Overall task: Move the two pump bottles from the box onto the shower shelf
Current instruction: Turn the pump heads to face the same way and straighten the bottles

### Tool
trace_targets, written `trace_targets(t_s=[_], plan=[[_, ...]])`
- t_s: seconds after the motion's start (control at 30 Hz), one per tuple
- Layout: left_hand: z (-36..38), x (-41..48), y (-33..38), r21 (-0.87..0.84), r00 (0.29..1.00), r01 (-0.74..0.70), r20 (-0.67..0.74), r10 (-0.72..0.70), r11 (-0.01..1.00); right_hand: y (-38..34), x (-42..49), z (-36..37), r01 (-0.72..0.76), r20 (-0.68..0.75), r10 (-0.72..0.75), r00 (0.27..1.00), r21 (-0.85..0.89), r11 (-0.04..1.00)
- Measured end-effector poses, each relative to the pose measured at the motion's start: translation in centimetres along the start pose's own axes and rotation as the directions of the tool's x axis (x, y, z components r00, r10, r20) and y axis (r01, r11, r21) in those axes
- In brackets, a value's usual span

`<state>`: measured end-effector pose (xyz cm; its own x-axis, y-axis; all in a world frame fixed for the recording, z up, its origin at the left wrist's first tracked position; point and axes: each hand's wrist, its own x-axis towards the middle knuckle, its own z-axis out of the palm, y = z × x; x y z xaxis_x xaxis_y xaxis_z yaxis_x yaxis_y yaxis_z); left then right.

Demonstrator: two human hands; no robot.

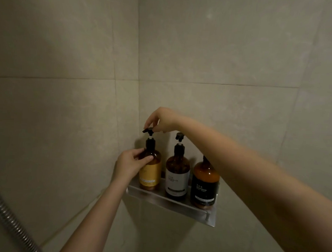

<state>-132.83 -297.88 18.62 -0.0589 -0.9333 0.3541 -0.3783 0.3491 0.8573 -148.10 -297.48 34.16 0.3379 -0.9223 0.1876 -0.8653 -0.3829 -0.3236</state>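
Note:
Three amber pump bottles stand upright on the metal corner shelf [158, 199]. The yellow-label bottle [151, 174] is at the left end. My left hand [130, 164] grips its shoulder just below the neck. My right hand [161, 119] pinches its black pump head from above. The white-label bottle [177, 176] stands in the middle, untouched. The black-label bottle [204, 186] is on the right, its pump hidden behind my right forearm. The box is out of view.
The shelf sits in the corner of beige tiled walls [221, 61]. A ribbed metal shower hose [7, 216] runs down the lower left. My right forearm crosses in front of the shelf's right end.

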Motion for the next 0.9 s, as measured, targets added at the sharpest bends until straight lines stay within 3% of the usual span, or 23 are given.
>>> trace_targets(t_s=[0.2,0.33,0.53,0.77,0.9], plan=[[0.2,0.0,-0.3,-0.023,1.000,0.010,-0.004,-0.010,1.000,0.4,0.5,0.6,-0.120,-0.147,0.153,0.977,0.215,0.969],[0.2,0.2,-0.6,-0.025,1.000,0.007,0.008,-0.006,1.000,0.2,0.9,1.1,-0.218,-0.041,0.236,0.971,0.260,0.941],[0.5,0.3,-1.0,-0.022,1.000,-0.013,-0.017,0.012,1.000,0.3,0.4,0.6,-0.247,0.063,0.242,0.968,0.388,0.888],[0.5,0.5,-1.2,-0.034,1.000,-0.015,-0.014,0.015,0.999,0.2,0.1,0.8,-0.242,0.085,0.226,0.970,0.372,0.896],[0.5,0.5,-1.3,-0.039,1.000,-0.016,-0.015,0.016,0.999,-1.0,-1.0,-0.2,-0.206,0.003,0.211,0.977,0.228,0.952]])
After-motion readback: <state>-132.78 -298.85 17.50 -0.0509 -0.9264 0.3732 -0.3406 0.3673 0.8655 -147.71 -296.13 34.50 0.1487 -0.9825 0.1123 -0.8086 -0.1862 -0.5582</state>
